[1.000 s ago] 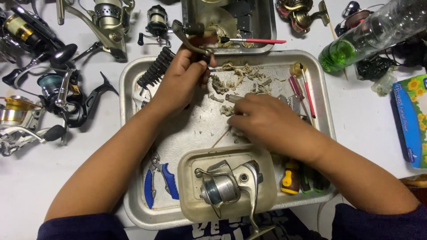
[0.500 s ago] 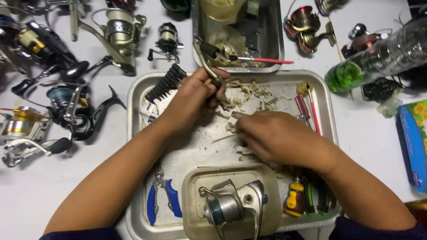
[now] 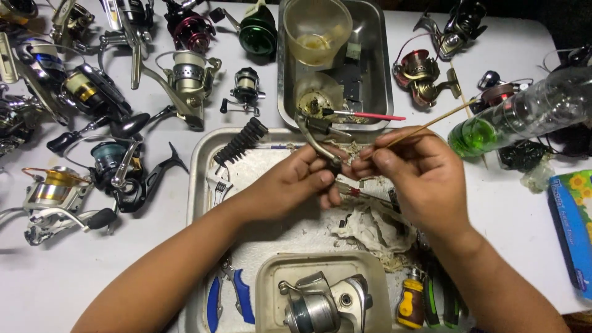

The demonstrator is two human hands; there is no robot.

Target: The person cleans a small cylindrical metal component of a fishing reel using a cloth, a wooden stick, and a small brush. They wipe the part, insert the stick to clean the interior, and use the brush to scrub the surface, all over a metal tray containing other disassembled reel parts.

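Note:
My left hand [image 3: 295,184] grips a curved metal reel handle [image 3: 313,139] above the large metal tray [image 3: 198,161]. My right hand [image 3: 416,174] pinches a thin wooden stick [image 3: 425,128] whose near end meets the handle at my left fingertips. Below both hands lie a crumpled dirty cloth [image 3: 370,228] and scraps of wadding on the tray. A small beige tub [image 3: 268,271] at the tray's front holds a silver spinning reel [image 3: 320,302].
A second metal tray [image 3: 377,74] at the back holds a plastic cup [image 3: 316,24] and a red-handled brush [image 3: 370,115]. Several fishing reels [image 3: 105,92] crowd the table's left and back. A green-bottomed bottle [image 3: 518,114], blue tissue box [image 3: 572,216], blue pliers [image 3: 228,293] and a black bit rack [image 3: 240,140] sit around.
My right hand rose off the tray holding a thin wooden stick and came to the reel handle. My left hand kept hold of the handle. The view shifted toward the table's back.

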